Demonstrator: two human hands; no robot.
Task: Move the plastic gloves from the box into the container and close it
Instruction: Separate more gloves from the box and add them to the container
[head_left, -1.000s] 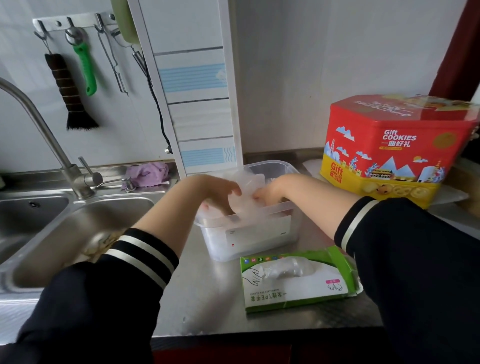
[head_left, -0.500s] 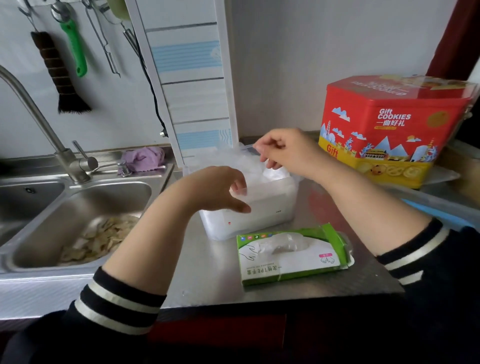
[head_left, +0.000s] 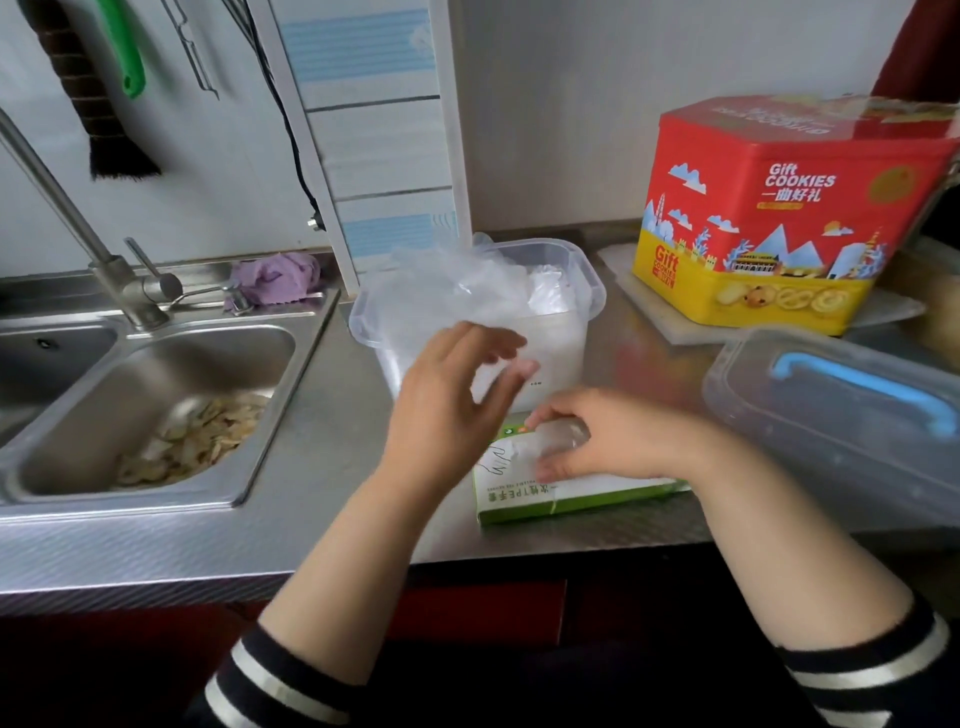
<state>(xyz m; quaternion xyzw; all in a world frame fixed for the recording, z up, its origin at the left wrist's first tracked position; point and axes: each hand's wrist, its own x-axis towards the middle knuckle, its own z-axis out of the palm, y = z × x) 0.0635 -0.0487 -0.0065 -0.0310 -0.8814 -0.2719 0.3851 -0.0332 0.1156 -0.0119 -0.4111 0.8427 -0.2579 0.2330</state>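
Head view: right hand (head_left: 613, 436) grip pinches gloves (head_left: 563, 435) at the box (head_left: 524, 499); left hand (head_left: 452, 405) hovers, fingers loose.

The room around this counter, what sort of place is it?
Most likely a home kitchen. A steel sink with a tap is set into the metal counter, a brush hangs on the wall above it, and a red cookie tin stands at the back.
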